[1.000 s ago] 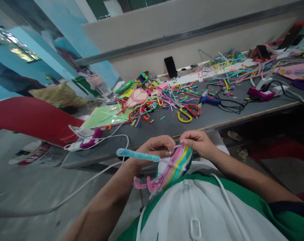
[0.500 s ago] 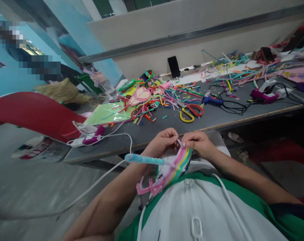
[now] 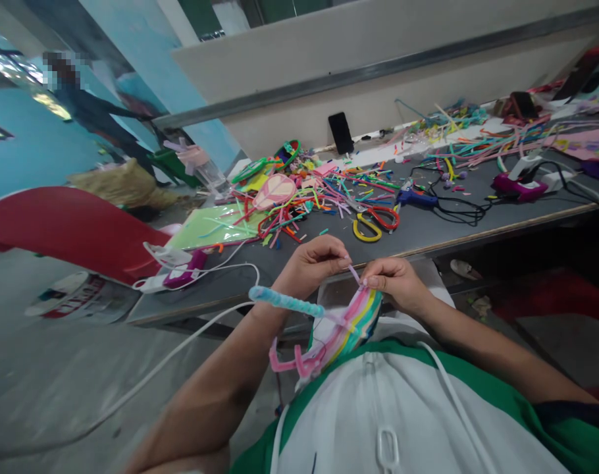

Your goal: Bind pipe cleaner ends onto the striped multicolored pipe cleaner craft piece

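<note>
My left hand (image 3: pixel 322 263) pinches the free end of a pale purple pipe cleaner (image 3: pixel 353 272) just past the table edge. My right hand (image 3: pixel 393 283) is closed on the upper end of a craft piece (image 3: pixel 356 316) made of pink, yellow, teal and white pipe cleaners side by side. The purple strip runs between the two hands and meets the piece at my right fingertips. A fuzzy light-blue rod (image 3: pixel 287 301) sticks out from the piece to the left, over my left forearm. Bent pink pipe cleaners (image 3: pixel 297 361) form its lower end, close to my lap.
On the grey table (image 3: pixel 299 250) lie scissors (image 3: pixel 373 222), a blue glue gun (image 3: pixel 416 197), a pile of pipe-cleaner scraps (image 3: pixel 324 187), a phone (image 3: pixel 340 131) and a purple power adapter (image 3: pixel 185 268) with a white cable. A red chair (image 3: pixel 77 230) stands left; a person (image 3: pixel 89 112) is behind.
My left hand has moved slightly up and left, so more of the purple strip shows between the hands. My right hand stays nearly in place. The person in the background has moved.
</note>
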`<state>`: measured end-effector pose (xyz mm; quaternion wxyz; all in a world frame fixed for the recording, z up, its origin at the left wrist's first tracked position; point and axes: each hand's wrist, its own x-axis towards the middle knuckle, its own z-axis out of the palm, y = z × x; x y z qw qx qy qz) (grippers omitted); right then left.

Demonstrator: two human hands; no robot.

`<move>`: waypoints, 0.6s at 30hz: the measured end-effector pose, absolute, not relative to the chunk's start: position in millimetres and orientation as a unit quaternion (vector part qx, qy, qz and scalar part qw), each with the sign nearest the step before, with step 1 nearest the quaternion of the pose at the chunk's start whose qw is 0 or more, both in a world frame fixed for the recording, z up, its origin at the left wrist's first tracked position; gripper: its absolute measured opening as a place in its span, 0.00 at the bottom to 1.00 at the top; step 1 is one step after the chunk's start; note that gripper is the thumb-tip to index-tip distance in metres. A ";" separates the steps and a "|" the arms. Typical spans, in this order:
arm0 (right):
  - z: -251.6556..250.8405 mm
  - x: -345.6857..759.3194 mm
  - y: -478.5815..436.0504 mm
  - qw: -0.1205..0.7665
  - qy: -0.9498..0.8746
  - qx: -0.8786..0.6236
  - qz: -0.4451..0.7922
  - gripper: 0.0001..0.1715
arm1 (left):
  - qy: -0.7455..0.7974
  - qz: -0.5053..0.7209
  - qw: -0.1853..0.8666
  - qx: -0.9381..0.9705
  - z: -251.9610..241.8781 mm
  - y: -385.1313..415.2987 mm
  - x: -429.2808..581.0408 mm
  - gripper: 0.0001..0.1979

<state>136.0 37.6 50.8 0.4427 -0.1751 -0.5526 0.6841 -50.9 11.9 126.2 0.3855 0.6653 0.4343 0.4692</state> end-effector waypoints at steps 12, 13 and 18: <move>53.9 139.4 36.6 0.453 -0.567 -0.192 0.661 0.12 | 0.440 0.445 0.301 0.719 125.7 17.1 -56.0 0.06; 53.7 139.5 37.2 0.450 -0.566 -0.194 0.663 0.12 | 0.440 0.440 0.296 0.725 126.9 17.9 -55.8 0.06; 51.5 140.8 37.6 0.443 -0.549 -0.196 0.681 0.12 | 0.432 0.424 0.262 0.751 134.0 21.2 -54.8 0.05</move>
